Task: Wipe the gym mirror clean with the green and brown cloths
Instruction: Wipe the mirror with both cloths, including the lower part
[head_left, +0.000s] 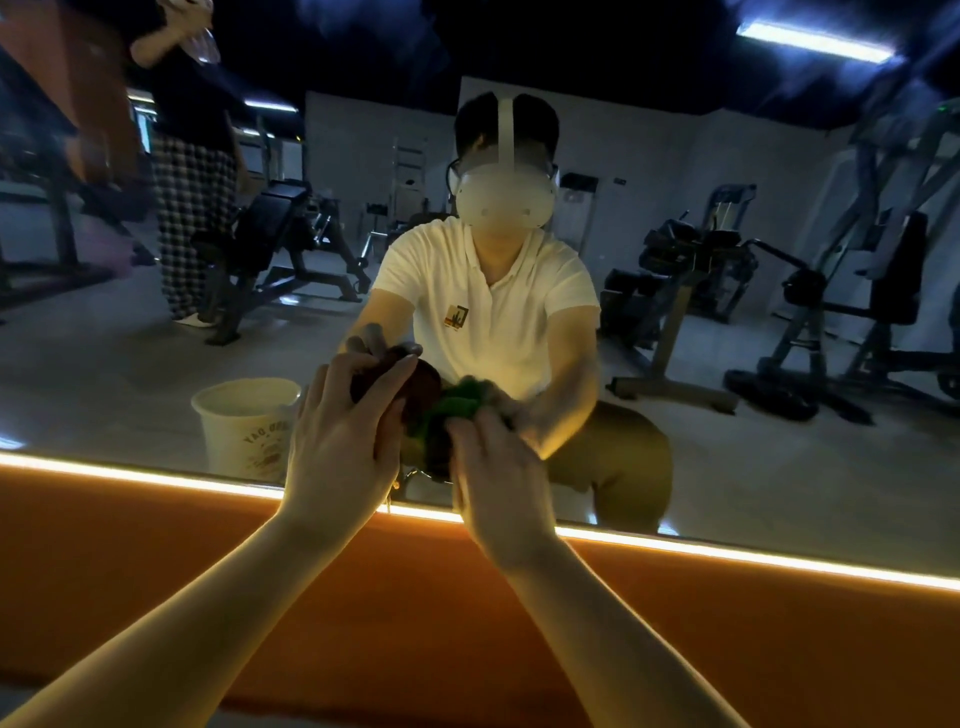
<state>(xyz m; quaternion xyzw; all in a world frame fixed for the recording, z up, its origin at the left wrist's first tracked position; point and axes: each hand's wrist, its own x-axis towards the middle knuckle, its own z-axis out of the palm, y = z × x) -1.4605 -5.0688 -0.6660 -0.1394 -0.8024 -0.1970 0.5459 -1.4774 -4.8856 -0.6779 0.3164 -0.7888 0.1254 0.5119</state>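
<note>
The gym mirror (727, 457) fills the upper part of the head view, above a glowing light strip. My left hand (340, 441) presses a dark brown cloth (423, 382) flat against the glass low down, near the mirror's bottom edge. Right beside it, my right hand (493, 467) holds a green cloth (452, 410) bunched against the glass. The two cloths touch each other. Most of each cloth is hidden behind my fingers. My own reflection crouches directly behind the hands.
An orange wall panel (467, 623) runs below the light strip (727, 553). The mirror reflects a white bucket (244, 421) at the left, weight benches and machines (810, 312), and another person standing at the upper left (192, 208).
</note>
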